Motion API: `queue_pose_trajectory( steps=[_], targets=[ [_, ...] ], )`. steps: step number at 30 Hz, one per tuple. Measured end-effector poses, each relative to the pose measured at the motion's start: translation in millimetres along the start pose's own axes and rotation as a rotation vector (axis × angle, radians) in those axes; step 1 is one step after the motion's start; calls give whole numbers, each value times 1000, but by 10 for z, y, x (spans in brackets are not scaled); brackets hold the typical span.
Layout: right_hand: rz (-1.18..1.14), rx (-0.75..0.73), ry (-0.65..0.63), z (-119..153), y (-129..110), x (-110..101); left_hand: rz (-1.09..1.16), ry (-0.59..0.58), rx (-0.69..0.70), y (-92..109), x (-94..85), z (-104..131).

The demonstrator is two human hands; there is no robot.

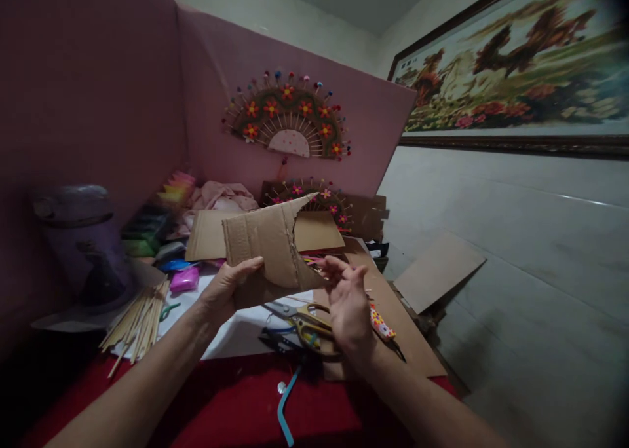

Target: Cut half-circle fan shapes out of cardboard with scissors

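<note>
My left hand (223,294) grips a piece of brown cardboard (268,248) by its lower left part, thumb on the front face. A rough curved cut-out runs down the cardboard's right side, leaving a pointed tip at the top. My right hand (351,304) is beside the lower right corner, thumb raised and apart from the loosely bent fingers. Whether its fingertips touch the cardboard edge, I cannot tell. Below the hands lie scissors with gold-coloured handles (314,314), partly covered by my right hand.
Wooden sticks (137,320) are bundled at left, near a purple container (86,251). A large cardboard sheet (405,330) covers the table's right side. A blue strip (285,412) rests on the red cloth (230,395). A decorated fan (289,124) hangs on the pink panel (368,127).
</note>
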State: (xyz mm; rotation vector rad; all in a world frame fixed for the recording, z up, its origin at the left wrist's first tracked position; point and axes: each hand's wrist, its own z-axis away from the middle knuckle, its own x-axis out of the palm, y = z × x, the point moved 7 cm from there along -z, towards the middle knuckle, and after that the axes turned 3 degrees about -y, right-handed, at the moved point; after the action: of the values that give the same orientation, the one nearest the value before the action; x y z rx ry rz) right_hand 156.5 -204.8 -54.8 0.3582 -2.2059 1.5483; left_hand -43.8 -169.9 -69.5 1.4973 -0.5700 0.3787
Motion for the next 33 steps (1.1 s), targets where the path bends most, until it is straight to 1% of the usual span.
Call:
queue_pose_trajectory(
  steps=[1, 2, 3, 5, 6, 7, 9, 11, 14, 17, 19, 21, 23, 24, 25, 27, 29, 30, 31, 32, 33],
  targets=[
    [5, 12, -31, -79, -92, 0, -29, -19, 7, 2, -3, -6],
    [55, 74, -115, -150, -138, 55, -60, -48, 6, -7, 5, -9],
    [125, 157, -229, -195, -145, 141, -93, -78, -1, -26, 20, -8],
    [211, 254, -375, -233, -134, 281, -150, -130, -22, -72, 59, 2],
    [229, 284, -412, -233, -106, 334, -171, -150, -37, -96, 79, 11],
    [228, 303, -419, -229, -69, 368, -188, -168, -52, -117, 98, 20],
    [209, 335, -397, -216, 34, 404, -209, -187, -72, -139, 124, 35],
    [167, 345, -360, -215, 124, 417, -223, -182, -79, -135, 121, 39],
    [59, 303, -289, -275, 144, 423, -138, -210, -52, -70, 118, 24],
    [-105, 236, -173, -383, 60, 421, 76, -271, -9, 19, 131, 1],
    [-200, 202, -97, -439, 20, 428, 149, -324, 17, 43, 164, 2],
    [-256, 176, -35, -454, 25, 449, 119, -405, 36, 7, 247, 33],
    [-280, 154, 14, -417, 76, 480, 46, -463, 41, -85, 342, 82],
    [-283, 149, 31, -379, 115, 502, 24, -464, 35, -141, 377, 101],
    [-276, 152, 47, -331, 162, 525, 28, -435, 31, -190, 390, 111],
    [-230, 159, 80, -226, 248, 562, 68, -319, 34, -252, 364, 108],
    [-163, 171, 110, -133, 315, 575, 90, -185, 45, -267, 293, 94],
    [-131, 178, 114, -100, 337, 571, 84, -138, 46, -261, 261, 87],
    [-102, 175, 101, -79, 344, 562, 78, -104, 39, -250, 233, 80],
    [-71, 164, 58, -69, 339, 554, 80, -80, 28, -236, 207, 74],
    [-38, 150, -11, -66, 323, 545, 92, -62, 16, -218, 185, 68]
  ],
)
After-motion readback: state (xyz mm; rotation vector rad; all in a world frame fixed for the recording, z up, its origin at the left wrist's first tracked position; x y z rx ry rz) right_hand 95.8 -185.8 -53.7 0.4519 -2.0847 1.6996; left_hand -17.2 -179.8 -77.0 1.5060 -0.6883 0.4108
